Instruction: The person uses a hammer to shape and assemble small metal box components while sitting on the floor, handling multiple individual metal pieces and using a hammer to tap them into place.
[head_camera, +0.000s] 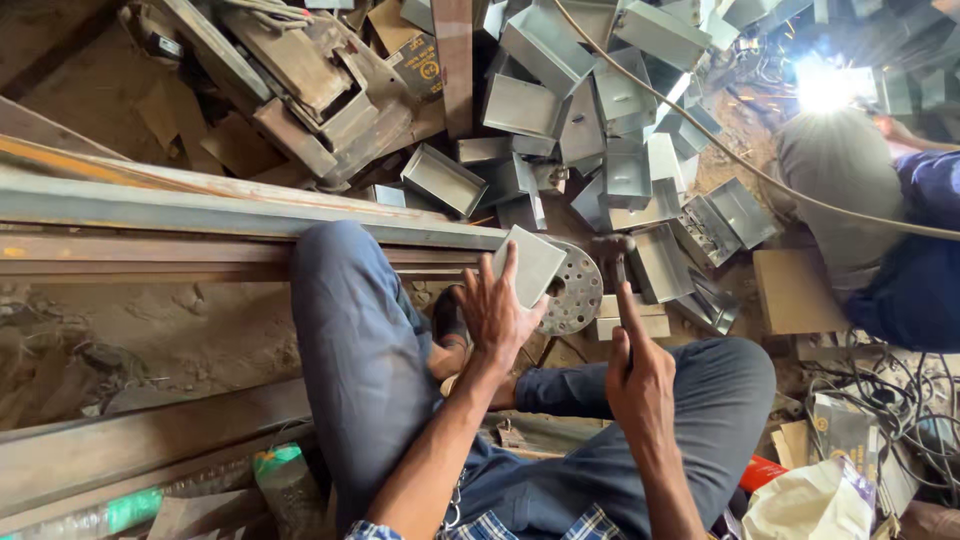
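Left hand (495, 310) is clamped on a grey sheet-metal box (530, 264), fingers spread across its face, holding it just above the perforated round steel disc (574, 290). Right hand (638, 375) grips a hammer (618, 262), index finger stretched along the handle, head poised just right of the disc. Beyond the disc, a heap of matching metal boxes (600, 130); far right, a co-worker (900, 230) crouches by a bright welding arc (825, 85).

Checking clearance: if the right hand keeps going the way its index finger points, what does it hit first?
Most likely the hammer it seems to grip: the right hand points up along the handle to the head. Past that lie grey metal boxes. Depth is unclear.
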